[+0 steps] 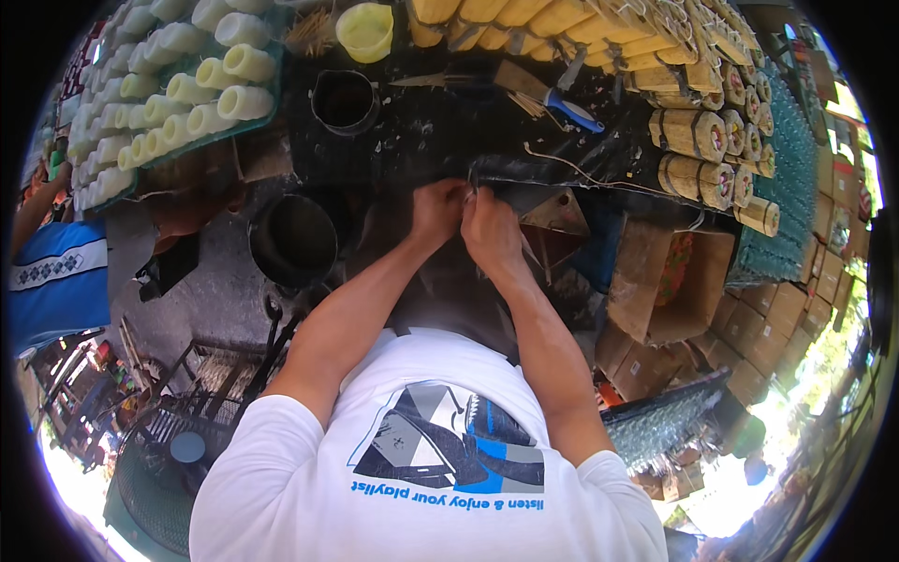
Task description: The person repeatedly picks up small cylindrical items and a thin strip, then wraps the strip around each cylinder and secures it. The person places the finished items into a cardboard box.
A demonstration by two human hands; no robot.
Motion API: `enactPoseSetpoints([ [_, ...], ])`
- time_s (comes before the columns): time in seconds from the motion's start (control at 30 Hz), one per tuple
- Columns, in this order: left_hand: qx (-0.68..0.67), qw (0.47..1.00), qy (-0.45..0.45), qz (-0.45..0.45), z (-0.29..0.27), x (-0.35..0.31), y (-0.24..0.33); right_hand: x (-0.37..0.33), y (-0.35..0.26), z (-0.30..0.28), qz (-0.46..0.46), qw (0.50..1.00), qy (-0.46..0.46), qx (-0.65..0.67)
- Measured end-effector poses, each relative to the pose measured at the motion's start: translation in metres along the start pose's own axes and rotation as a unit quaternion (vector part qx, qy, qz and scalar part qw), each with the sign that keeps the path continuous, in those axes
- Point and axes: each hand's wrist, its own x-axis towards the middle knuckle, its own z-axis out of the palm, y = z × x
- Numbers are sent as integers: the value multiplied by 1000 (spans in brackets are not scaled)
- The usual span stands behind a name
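Currently, in the head view, both bare hands are brought close together at the near edge of a black-topped worktable [435,136]. A small, thin dark piece [473,177] is pinched at the fingertips of the left hand [437,213] and the right hand [493,229]; its exact kind cannot be made out. Beyond the hands, a dark metal pot [345,103] is set on the tabletop, with a pale yellow bowl [365,34] placed farther back. To the right of the pot, a blue-handled tool [573,111] is seen beside a wooden block [521,79]. Tan cylindrical bundles [689,134], bound with black bands, are stacked along the right side, and a cream cord [585,174] is stretched across the table. At the left, rounded off-white cylinders [245,103] are lined up in rows on a greenish tray [208,140].
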Motion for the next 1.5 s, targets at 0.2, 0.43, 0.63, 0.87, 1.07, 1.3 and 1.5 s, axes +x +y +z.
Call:
enactPoseSetpoints([
  [0.2,-23,1000,1,7,3,-4,-3,-3,5,5,-25,999,12,-47],
  [0.43,-16,1000,7,25,1,-2,2,1,2,4,-11,999,0,-47],
  [0.63,8,1000,4,22,0,1,-4,1,-1,3,-13,999,2,-36],
  [0.87,-18,998,19,55,2,-1,-3,1,-4,7,17,1000,13,1],
  [1.07,5,1000,-4,21,0,2,-4,1,-3,7,12,1000,15,-5],
  [1.3,-8,1000,3,26,3,1,-7,0,-7,8,7,999,28,-27],
  [1.5,1,999,2,43,2,2,-8,-2,-5,10,11,999,28,-18],
])
